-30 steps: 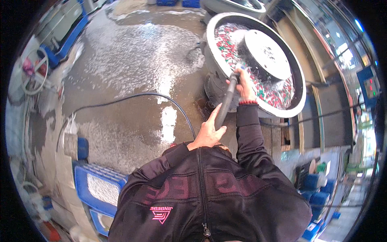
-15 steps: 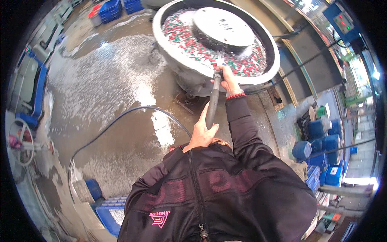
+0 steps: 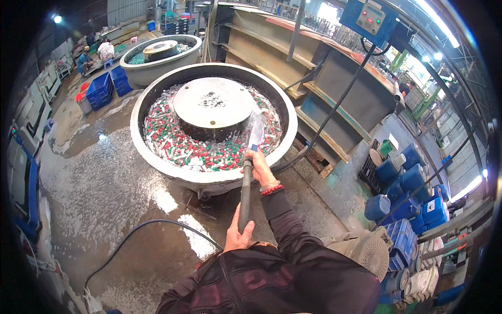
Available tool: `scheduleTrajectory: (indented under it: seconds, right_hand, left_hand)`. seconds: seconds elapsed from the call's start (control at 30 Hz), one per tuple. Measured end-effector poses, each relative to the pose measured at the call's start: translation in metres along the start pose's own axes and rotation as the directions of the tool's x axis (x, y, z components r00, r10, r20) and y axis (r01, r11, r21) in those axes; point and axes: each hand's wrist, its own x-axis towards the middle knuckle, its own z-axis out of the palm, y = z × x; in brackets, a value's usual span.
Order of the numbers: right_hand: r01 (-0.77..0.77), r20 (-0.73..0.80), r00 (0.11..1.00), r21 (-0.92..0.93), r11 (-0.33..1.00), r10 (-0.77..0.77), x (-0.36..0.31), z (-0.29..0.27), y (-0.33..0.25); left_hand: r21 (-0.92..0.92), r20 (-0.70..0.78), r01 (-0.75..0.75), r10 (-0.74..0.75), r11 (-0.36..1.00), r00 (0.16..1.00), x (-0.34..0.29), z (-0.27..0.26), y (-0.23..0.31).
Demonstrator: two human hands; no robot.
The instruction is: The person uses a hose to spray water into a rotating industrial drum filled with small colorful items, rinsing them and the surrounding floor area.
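Both hands are on one dark hose [image 3: 246,192] in front of me. My right hand [image 3: 260,166] is closed round its front end, by a short blue nozzle tip [image 3: 254,147]. Lower down, my left hand [image 3: 238,233] grips the hose with thumb and fingers on either side. Water [image 3: 256,125] sprays from the tip into a large round tub [image 3: 137,137], landing right of the tub's raised white centre [image 3: 212,104]. Small red, green and white pieces [image 3: 193,155] fill the ring around that centre. Beads and a band circle my right wrist.
Foamy water covers the floor [image 3: 99,178], crossed by a thin dark hose [image 3: 130,233]. A second round tub [image 3: 137,76] stands behind, near blue crates [image 3: 100,91] and people [image 3: 106,51]. Blue drums [image 3: 391,167] cluster at right. A control box [image 3: 370,22] hangs at upper right.
My view has tilted up, bringing the second tub and people into sight. The spray has shifted from the tub's near side to the right of its centre. Both hands keep hold of the hose.
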Motion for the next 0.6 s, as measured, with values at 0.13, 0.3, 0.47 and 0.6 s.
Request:
scheduleTrajectory:
  seconds: [0.13, 0.3, 0.47, 0.6]
  right_hand:
    - [-0.162, -0.020, 0.987, -0.012, 0.987, 0.162, 0.031, -0.043, 0.025]
    - [-0.053, 0.113, 0.992, -0.035, 0.998, 0.056, 0.030, -0.003, 0.004]
    - [-0.010, 0.176, 0.984, -0.114, 0.993, 0.030, 0.026, 0.035, -0.003]
    - [-0.111, 0.227, 0.964, -0.129, 0.985, 0.138, 0.012, 0.050, 0.004]
  left_hand:
    - [-0.182, -0.052, 0.171, -0.183, 0.968, 0.982, 0.014, 0.029, 0.004]
    - [0.111, -0.176, -0.022, 0.042, 0.994, 0.983, 0.015, 0.034, -0.011]
    - [0.226, -0.284, -0.087, 0.151, 0.970, 0.947, 0.011, 0.030, -0.020]
    - [0.170, -0.314, -0.051, 0.103, 0.984, 0.944, -0.005, 0.027, -0.002]
